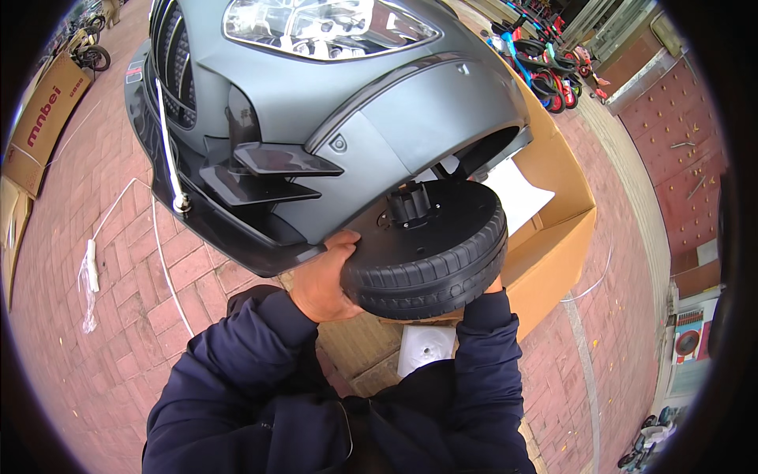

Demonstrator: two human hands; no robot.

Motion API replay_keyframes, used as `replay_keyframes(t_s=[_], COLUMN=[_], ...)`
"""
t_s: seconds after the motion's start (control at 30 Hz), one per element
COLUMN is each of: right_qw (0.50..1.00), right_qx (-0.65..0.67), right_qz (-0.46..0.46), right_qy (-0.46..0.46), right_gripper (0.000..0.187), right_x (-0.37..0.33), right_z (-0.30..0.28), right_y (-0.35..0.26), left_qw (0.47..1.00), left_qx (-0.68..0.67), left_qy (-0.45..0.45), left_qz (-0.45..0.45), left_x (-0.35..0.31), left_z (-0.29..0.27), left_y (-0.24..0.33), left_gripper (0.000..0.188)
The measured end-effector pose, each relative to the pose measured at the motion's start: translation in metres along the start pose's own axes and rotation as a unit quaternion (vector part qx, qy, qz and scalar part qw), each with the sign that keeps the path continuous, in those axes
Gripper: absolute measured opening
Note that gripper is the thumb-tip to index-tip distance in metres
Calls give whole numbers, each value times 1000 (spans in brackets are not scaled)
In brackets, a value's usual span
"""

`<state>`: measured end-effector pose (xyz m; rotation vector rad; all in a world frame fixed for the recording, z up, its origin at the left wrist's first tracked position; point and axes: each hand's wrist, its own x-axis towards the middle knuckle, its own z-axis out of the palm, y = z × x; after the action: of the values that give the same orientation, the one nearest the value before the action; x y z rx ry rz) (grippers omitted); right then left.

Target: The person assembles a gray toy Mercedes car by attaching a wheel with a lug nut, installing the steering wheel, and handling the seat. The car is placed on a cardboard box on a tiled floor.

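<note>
A black plastic toy-car wheel (pixel 426 272) is held between my two hands, its flat inner face with a toothed hub (pixel 408 204) turned up. My left hand (pixel 325 283) grips the tire's left edge, thumb on the upper face. Most of my right hand (pixel 496 284) is hidden behind the tire's right side; only a bit near the cuff shows. Just beyond the wheel is the grey ride-on car body (pixel 371 118), with its clear headlight (pixel 328 28), dark bumper fins (pixel 272 174) and open wheel arch (pixel 482 146).
An open cardboard box (pixel 553 237) stands under and right of the car body. A white square piece (pixel 426 347) lies below the wheel. White strapping (pixel 162 245) and a plastic wrapper (pixel 90 288) lie on red paving. Small bikes (pixel 545 67) stand at far right, another carton (pixel 47 118) at left.
</note>
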<state>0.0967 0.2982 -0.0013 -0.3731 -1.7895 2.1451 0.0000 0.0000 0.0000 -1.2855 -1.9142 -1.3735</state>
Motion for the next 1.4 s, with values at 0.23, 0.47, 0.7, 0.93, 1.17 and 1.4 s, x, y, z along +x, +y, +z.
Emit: replay_keyframes(t_s=[0.23,0.47,0.7,0.93,1.17,1.4], right_qw=[997,917,846,850,869,956], right_qx=[-65,-347,-466,-437,-414,-283], right_qz=[-43,-191,-253,-236,-213,-19], right_qy=[5,41,59,173,169,76], right_gripper=[57,53,31,25,24,46], right_x=[-6,-6,-6,8,28,32], right_z=[-2,25,45,78,75,62], right_y=[-8,-38,-67,-89,-65,-34], left_qw=[999,996,980,896,947,953], left_qx=[16,-6,-167,-316,-240,-214], left_qy=[-3,-3,-10,46,103,184], left_qz=[-38,-87,-109,-308,-190,-112], left_x=[5,22,12,7,29,32], left_z=[-9,-15,-10,-4,-9,-11], left_y=[8,23,14,3,-2,-6], left_gripper=[79,84,94,94,91,73])
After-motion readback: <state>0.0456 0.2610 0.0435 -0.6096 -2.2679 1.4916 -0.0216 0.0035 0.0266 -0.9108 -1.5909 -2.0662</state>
